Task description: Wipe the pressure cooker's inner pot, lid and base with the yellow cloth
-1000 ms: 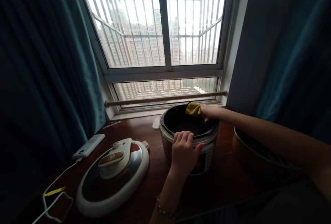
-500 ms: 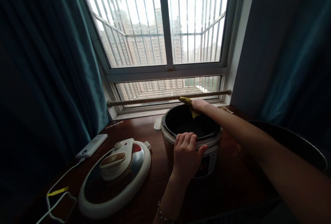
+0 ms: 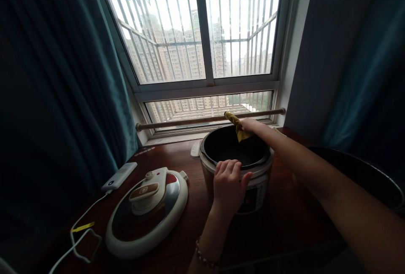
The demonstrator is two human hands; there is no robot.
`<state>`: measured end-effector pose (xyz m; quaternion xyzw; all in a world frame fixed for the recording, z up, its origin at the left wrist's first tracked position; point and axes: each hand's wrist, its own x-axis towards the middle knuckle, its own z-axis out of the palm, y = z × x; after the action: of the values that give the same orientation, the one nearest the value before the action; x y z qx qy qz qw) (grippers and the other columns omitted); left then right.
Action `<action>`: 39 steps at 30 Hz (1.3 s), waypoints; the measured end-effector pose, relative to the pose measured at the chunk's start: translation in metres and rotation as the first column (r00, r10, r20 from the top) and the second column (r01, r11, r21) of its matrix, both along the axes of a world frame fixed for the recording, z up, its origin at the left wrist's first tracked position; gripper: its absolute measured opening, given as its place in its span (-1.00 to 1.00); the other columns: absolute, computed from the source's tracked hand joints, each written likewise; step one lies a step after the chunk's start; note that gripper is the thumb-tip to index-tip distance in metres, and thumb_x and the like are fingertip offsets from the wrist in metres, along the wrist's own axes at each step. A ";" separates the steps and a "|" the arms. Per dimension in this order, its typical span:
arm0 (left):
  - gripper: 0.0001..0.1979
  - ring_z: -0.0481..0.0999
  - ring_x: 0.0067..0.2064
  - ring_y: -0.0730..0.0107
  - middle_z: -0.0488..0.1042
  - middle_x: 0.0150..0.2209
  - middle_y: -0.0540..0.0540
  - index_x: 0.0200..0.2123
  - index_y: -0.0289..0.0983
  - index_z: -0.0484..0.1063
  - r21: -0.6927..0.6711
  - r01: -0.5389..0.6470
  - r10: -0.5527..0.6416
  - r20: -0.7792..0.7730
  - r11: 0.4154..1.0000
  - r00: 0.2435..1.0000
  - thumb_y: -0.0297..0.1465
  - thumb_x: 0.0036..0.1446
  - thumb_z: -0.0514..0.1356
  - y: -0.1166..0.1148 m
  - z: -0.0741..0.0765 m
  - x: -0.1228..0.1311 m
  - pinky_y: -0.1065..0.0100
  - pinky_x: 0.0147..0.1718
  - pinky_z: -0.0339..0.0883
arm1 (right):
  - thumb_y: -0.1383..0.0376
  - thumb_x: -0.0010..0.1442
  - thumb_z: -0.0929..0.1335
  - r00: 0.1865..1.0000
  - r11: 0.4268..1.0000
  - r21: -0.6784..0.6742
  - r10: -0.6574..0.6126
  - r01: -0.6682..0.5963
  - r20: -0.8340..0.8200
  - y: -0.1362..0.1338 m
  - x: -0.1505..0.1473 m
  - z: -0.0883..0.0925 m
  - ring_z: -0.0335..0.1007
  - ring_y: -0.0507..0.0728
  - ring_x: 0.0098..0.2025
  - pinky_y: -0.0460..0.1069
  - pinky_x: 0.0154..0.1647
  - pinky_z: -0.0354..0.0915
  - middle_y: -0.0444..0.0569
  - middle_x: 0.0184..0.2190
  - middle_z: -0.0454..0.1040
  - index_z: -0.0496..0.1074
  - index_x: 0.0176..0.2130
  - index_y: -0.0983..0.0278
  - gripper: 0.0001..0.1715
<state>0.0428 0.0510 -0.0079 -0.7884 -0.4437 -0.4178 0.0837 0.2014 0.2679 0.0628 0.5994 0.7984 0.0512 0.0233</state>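
An open electric pressure cooker point(image 3: 253, 196) stands on a dark wooden table, its black inner pot empty. My left hand point(image 3: 228, 185) grips the cooker's near rim, fingers curled over the edge. My right hand point(image 3: 251, 125) reaches across to the far rim and is closed on a yellow cloth point(image 3: 236, 124), which presses against that rim. The cooker's lid point(image 3: 147, 213), white-edged with a handle on top, lies flat on the table to the left.
A white power bank point(image 3: 119, 175) with a white cable point(image 3: 79, 236) lies at the left. A large dark bowl point(image 3: 363, 173) sits at the right, partly behind my right arm. A wooden rod point(image 3: 190, 120) runs along the window sill. Teal curtains hang on both sides.
My right hand with the yellow cloth has slid from the right side of the rim round to the far rim. My left hand has kept its hold on the near rim.
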 end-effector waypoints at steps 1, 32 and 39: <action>-0.73 0.38 -0.09 0.19 0.46 -0.16 -0.15 -0.18 -0.29 0.37 -0.004 0.000 0.000 0.001 1.000 1.000 -0.25 0.18 0.04 0.000 0.000 0.000 0.08 -0.02 0.15 | 0.27 0.16 0.26 1.000 1.000 0.010 -0.002 0.002 0.003 -0.003 0.002 -0.001 0.40 0.22 -0.11 -0.03 -0.15 0.25 0.20 -0.13 0.46 0.44 -0.09 0.40 -0.63; -0.77 0.39 -0.12 0.23 0.48 -0.20 -0.13 -0.24 -0.29 0.38 0.007 -0.023 0.023 0.006 1.000 1.000 -0.28 0.19 0.03 -0.002 0.002 0.004 0.11 -0.04 0.15 | 0.46 0.21 0.15 0.976 0.956 0.197 -0.216 0.217 -0.026 -0.089 0.006 -0.007 0.45 0.26 -0.17 0.01 -0.25 0.31 0.31 -0.22 0.49 0.49 -0.19 0.46 -0.62; -0.77 0.38 -0.11 0.22 0.47 -0.20 -0.13 -0.23 -0.29 0.38 0.010 -0.022 0.022 0.017 1.000 1.000 -0.29 0.19 0.03 -0.002 0.001 0.004 0.11 -0.03 0.14 | 0.39 0.21 0.19 0.963 0.933 0.239 -0.268 0.268 -0.033 -0.129 0.012 0.001 0.47 0.24 -0.24 -0.03 -0.32 0.30 0.24 -0.28 0.51 0.52 -0.24 0.40 -0.67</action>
<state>0.0466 0.0491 -0.0069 -0.7794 -0.4509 -0.4260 0.0885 0.2138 0.1386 0.0642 0.7010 0.6971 0.1443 -0.0431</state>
